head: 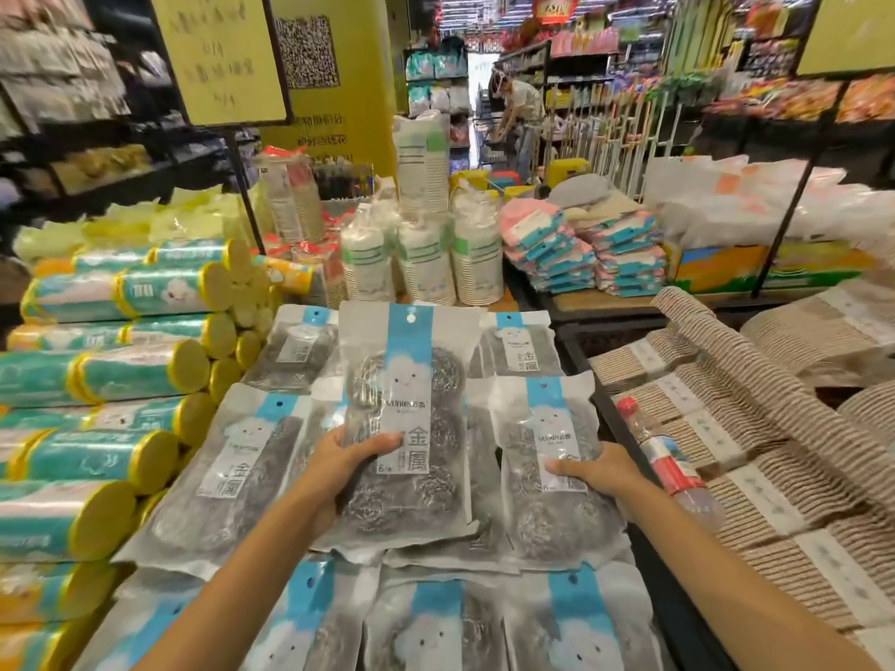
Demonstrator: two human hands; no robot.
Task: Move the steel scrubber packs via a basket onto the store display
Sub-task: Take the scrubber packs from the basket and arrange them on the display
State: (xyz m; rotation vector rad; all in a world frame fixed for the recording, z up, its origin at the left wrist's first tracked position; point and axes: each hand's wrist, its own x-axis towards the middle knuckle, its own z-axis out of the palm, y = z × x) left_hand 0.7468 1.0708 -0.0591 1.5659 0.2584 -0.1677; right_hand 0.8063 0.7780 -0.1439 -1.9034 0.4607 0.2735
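L hand: I see the L hand [346, 460] gripping the middle pack [404, 380] at its low left side. Thumb on top, fingers tucked under.
R hand: the R hand [598, 472] grips the right pack [547, 428] near its low edge. Thumb flat on the front, fingers hidden under it.
Middle pack: clear bag w/ a blue strip and a cloud face, shiny steel balls inside. It sits on top of the other packs, top end pointing to the paper cups [421, 263]. I can't tell if it is lifted off them.
Right pack: just beside the middle pack, lying on more packs.
Left pack: the left pack [232, 477] lies flat, partly under the middle pack. No hand on it.
Back packs: back packs [525, 341] peek out behind, partly covered.
Front packs: a row of front packs [426, 622] lies closest to me, under both arms.
Green rolls: green rolls [121, 370] w/ yellow ends are piled at the left, right next to the packs.
Bottle: a bottle [671, 469] w/ a red cap lies btw the right pack and the brown stacks [775, 418].
Cloth packs: pink and blue cloth packs [547, 249] are stacked far back, right of the cups.
Sign: a yellow sign [218, 55] hangs top left. Words too blurry to read.
Person: a person [518, 109] bends over far down the aisle.
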